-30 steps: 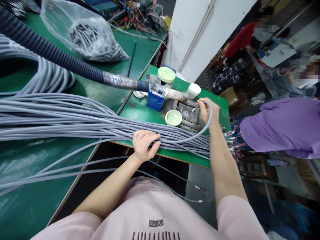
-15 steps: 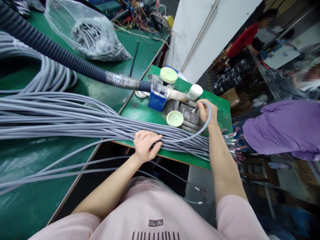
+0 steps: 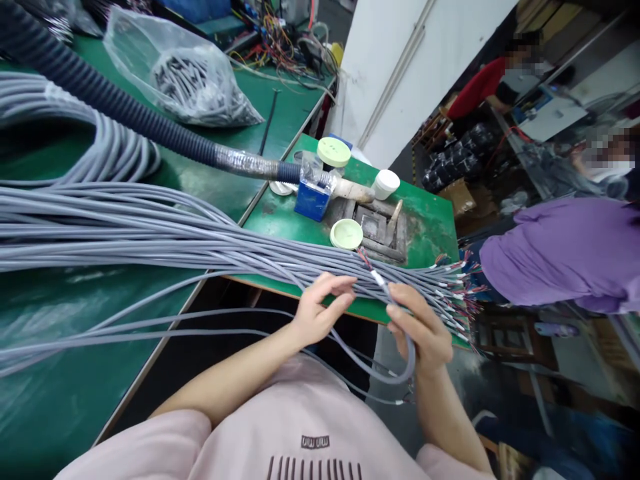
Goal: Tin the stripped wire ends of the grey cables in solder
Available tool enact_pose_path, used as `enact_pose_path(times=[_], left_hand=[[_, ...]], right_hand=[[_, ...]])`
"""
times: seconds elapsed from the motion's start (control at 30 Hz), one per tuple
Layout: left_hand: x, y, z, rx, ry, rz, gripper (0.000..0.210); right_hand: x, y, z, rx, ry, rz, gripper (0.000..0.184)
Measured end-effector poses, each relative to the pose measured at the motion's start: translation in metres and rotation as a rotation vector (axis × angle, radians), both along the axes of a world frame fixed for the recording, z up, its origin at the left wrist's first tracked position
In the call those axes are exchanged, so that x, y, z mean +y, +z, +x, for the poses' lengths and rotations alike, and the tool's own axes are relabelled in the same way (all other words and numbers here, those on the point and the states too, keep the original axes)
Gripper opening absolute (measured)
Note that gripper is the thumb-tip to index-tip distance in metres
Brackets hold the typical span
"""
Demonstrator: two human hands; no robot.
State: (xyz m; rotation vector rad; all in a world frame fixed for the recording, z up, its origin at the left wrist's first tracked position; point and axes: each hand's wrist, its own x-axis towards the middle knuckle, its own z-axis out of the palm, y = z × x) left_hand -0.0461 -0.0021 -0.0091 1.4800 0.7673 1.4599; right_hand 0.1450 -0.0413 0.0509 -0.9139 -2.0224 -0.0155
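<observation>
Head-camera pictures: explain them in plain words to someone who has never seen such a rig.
No robot here: the work is done bare-handed, seen from one head-worn camera looking forward and down. The open left hand is at the edge of a long bundle of grey cables. The right hand grips one bent grey cable ending in thin coloured wires. The green tabletop also bears a pale-green round dish, a white round tub and a blue box beneath a black ribbed hose. Farther back lies a clear plastic bag of short grey pieces.
</observation>
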Motion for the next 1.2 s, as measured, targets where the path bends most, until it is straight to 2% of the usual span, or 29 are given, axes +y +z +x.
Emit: enact_pose_path(times=[0.03, 0.1, 0.2, 0.37, 0.53, 0.67, 0.9, 1.2], left_hand=[[-0.005, 0.003, 0.007, -0.074, -0.136, -0.122, 0.033], [-0.012, 0.009, 0.018, -0.195, -0.323, -0.313, 0.043], [-0.016, 0.012, 0.025, -0.261, -0.410, -0.455, 0.043], [-0.020, 0.009, 0.023, -0.239, -0.439, -0.526, 0.046], [-0.024, 0.005, 0.024, -0.236, -0.444, -0.565, 0.046], [-0.025, 0.007, 0.024, -0.208, -0.422, -0.567, 0.045], [-0.027, 0.011, 0.026, -0.143, -0.308, -0.558, 0.048], [-0.031, 0.006, 0.030, -0.160, -0.324, -0.590, 0.047]], right_hand=[[-0.010, -0.006, -0.001, -0.022, 0.018, -0.019, 0.047], [-0.026, -0.017, -0.002, -0.062, 0.063, -0.045, 0.049], [-0.043, -0.027, -0.004, -0.092, 0.084, -0.050, 0.048], [-0.056, -0.043, 0.001, -0.132, 0.010, -0.035, 0.036], [-0.061, -0.054, 0.005, -0.135, 0.008, -0.044, 0.038], [-0.061, -0.055, 0.003, -0.113, 0.019, -0.060, 0.042], [-0.064, -0.053, -0.003, -0.085, 0.054, -0.108, 0.046], [-0.070, -0.054, -0.005, -0.076, 0.072, -0.105, 0.049]])
